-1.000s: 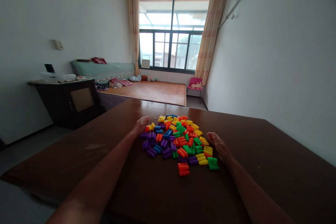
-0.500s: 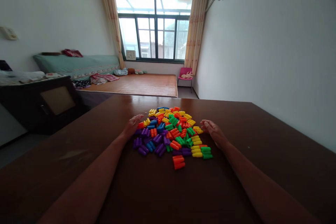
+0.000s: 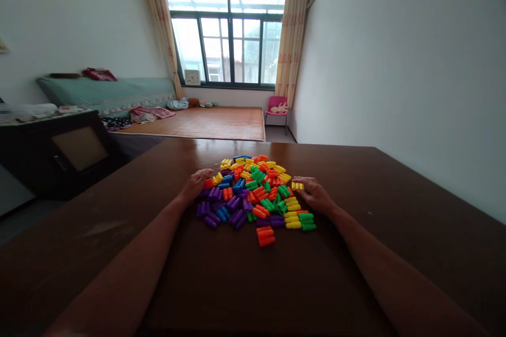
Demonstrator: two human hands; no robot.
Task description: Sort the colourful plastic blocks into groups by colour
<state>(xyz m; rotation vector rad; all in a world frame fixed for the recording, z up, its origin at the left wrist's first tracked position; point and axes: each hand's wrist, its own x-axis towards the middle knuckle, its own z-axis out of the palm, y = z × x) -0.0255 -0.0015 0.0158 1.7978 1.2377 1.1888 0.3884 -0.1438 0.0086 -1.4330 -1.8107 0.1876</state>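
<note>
A heap of plastic tube-shaped building blocks (image 3: pixel 256 193) in purple, blue, orange, green and yellow lies on the brown table (image 3: pixel 221 284). At the heap's right side, my right hand (image 3: pixel 316 194) has its fingers closed round a yellow block (image 3: pixel 298 186). My left hand (image 3: pixel 194 184) rests along the left side with fingers stretched out, beside an orange block (image 3: pixel 208 183); whether it touches that block I cannot tell. One orange block (image 3: pixel 265 236) sits apart, nearest to me. Green blocks (image 3: pixel 307 221) and yellow blocks (image 3: pixel 293 220) lie just below my right hand.
Past the table's far edge is a low bed (image 3: pixel 221 121) with a woven mat. A dark cabinet (image 3: pixel 51 142) stands at left, and a pink chair (image 3: pixel 276 109) is by the window. A white wall (image 3: pixel 395 63) runs along the right.
My right hand has moved left to the heap's edge and closed on a yellow block, which has turned. My left hand keeps its place beside the heap. The view has shifted slightly.
</note>
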